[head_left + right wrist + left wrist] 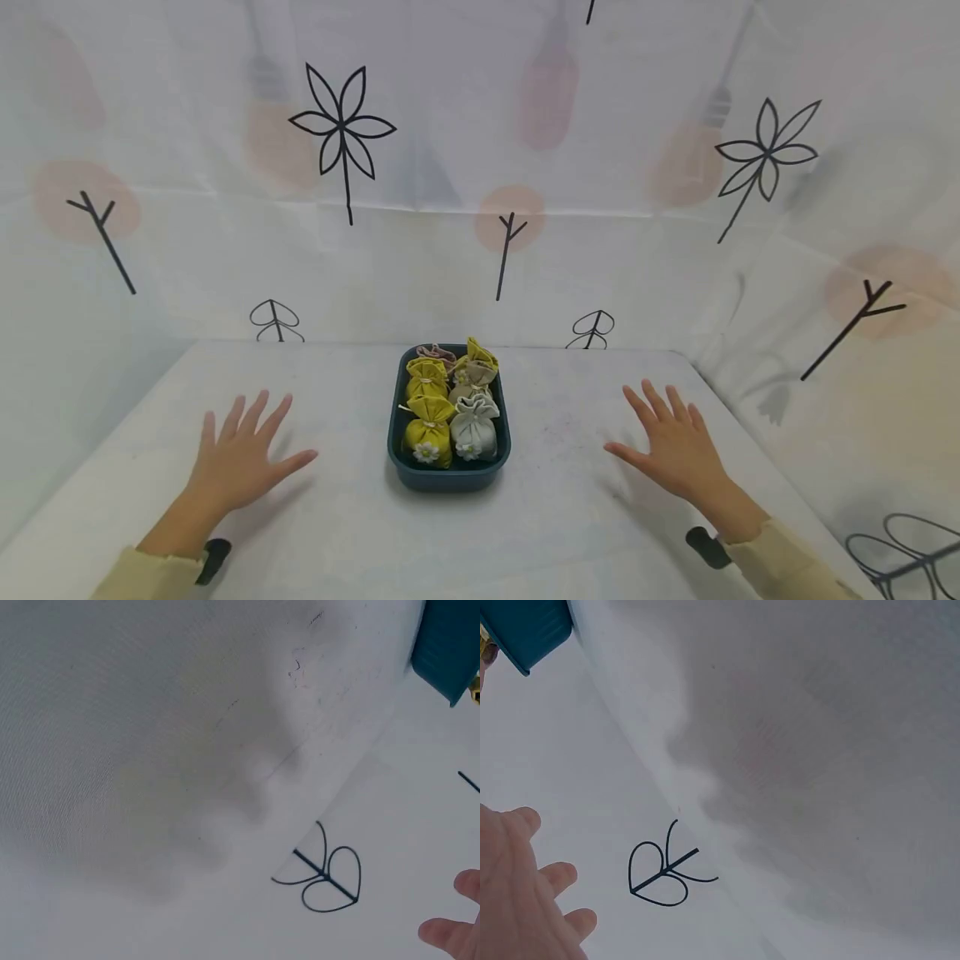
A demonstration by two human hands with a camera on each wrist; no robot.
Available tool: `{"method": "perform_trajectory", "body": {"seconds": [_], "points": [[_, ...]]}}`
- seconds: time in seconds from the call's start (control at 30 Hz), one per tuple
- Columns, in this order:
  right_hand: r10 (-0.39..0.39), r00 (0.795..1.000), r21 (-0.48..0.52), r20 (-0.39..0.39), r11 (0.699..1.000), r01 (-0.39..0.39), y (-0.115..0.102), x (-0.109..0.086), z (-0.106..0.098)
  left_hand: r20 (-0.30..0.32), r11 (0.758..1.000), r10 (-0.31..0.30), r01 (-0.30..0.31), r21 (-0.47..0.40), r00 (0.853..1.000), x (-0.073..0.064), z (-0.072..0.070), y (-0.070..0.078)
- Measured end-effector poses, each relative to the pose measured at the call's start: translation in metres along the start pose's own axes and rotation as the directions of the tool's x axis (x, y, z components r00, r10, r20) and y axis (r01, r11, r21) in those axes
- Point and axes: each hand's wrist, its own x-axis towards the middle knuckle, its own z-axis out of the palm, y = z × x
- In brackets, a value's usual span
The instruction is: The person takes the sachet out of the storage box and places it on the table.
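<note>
A dark teal plastic basket (448,482) stands on the white table and holds several small drawstring pouches. Two yellow pouches, the nearer one (429,429) with a white flower, fill its left side. On the right are a pale grey pouch (474,427), a beige pouch (475,379) and another yellow one behind; a pinkish pouch (437,356) sits at the back left. My left hand (238,462) hovers left of the basket, fingers spread, holding nothing. To the right, my right hand (675,446) is likewise spread and touches nothing. Both wrist views catch only a corner of the basket.
A white cloth (450,275) printed with line-drawn flowers and twigs hangs behind the table and along its sides. The white tabletop (555,517) extends around the basket, with faint smudges to its right. Dark straps show at both wrists.
</note>
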Motion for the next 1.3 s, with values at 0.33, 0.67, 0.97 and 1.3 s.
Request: {"method": "perform_trajectory", "body": {"seconds": [0.33,0.67,0.97,1.3], "points": [[-0.002,1.000,0.036,0.014,0.999,0.002,-0.011,0.007,0.001,-0.025,0.996,0.015,-0.017,-0.083,1.000,0.008,-0.004,0.013],[-0.031,0.999,0.074,-0.023,0.997,0.032,-0.019,0.013,0.004,-0.008,0.985,-0.014,0.013,-0.174,1.000,0.019,-0.004,0.027],[-0.038,0.999,0.143,-0.037,0.989,0.042,-0.031,0.018,0.003,0.033,0.947,-0.040,0.048,-0.319,0.999,0.025,-0.008,0.043],[-0.050,0.996,0.213,-0.072,0.975,0.064,-0.041,0.021,0.008,0.084,0.896,-0.062,0.093,-0.434,0.995,0.033,-0.002,0.058]]}}
